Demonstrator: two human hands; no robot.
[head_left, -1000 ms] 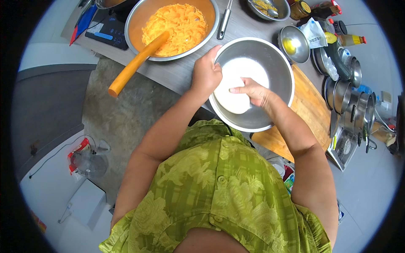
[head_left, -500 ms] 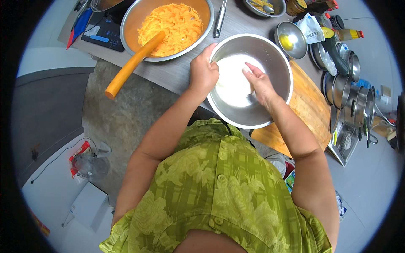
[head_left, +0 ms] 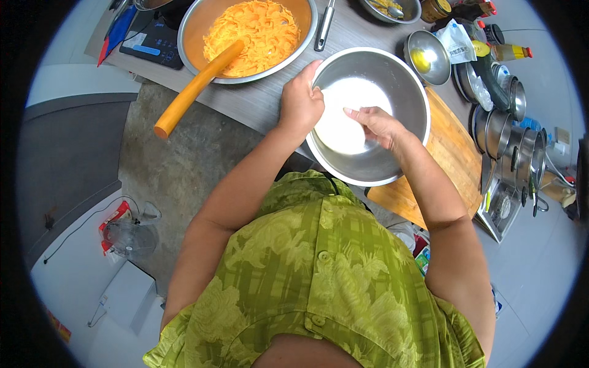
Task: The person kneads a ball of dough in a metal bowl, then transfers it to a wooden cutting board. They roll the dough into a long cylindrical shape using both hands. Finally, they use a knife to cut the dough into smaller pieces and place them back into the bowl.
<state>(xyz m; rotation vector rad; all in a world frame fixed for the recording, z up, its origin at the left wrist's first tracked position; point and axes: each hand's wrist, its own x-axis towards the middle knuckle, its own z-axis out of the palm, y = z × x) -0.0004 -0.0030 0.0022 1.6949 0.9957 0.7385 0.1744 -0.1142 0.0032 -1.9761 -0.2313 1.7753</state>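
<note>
A large steel mixing bowl (head_left: pixel 405 92) is in front of me at the counter's near edge, with the wooden board partly under it. My left hand (head_left: pixel 302 104) is closed around the bowl's left rim. Inside lies a smooth, bright white lump that looks like dough (head_left: pixel 338 132), against the left side of the bowl. My right hand (head_left: pixel 381 126) reaches in from the right, its fingers curled at the lump's edge and its thumb pointing left over it. Glare hides the lump's surface detail, and some fingertips are out of sight.
Left of the bowl, a wide steel basin (head_left: pixel 313 30) holds orange mash (head_left: pixel 257 37), with a wooden stick (head_left: pixel 196 89) leaning over its rim. A whisk handle (head_left: pixel 325 27), a small bowl with yolk (head_left: pixel 429 58), a cutting board (head_left: pixel 454 159) and stacked pots (head_left: pixel 509 153) stand around.
My right hand has turned, its fingers curling in at the white dough, and more of the lump shows. The view has shifted slightly; my left hand still holds the rim.
</note>
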